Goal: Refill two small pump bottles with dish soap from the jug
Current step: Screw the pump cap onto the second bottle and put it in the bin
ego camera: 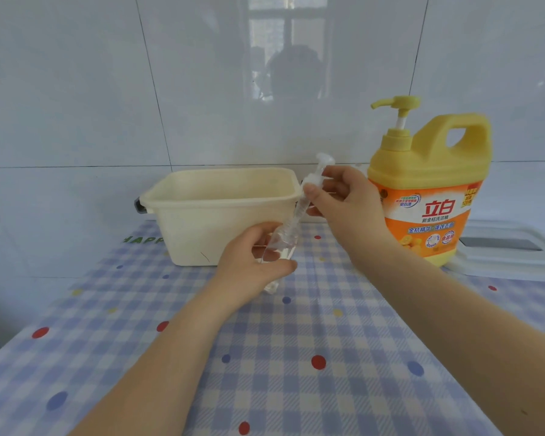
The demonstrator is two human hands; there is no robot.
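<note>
Clear small bottle (pixel 280 247) held tilted above the counter (pixel 296 357), left hand (pixel 252 262) fingers curled round its body, right hand (pixel 343 199) fingers pinching the pump top (pixel 315 177), pulled partway out. Risk: dripping tube, slipping bottle. Jug (pixel 428 190) upright, right, untouched.

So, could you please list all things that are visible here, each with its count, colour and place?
small pump bottle: one, clear, tilted, held above the tablecloth in front of the tub
pump top: one, white, pulled partly out of the bottle
jug: one, yellow with orange label and yellow pump, right, near the wall
tub: one, cream, centre left on the tablecloth
tablecloth: one, blue check with dots, over the table
tray: one, white, far right
left hand: grips the bottle
right hand: pinches the pump top
</note>
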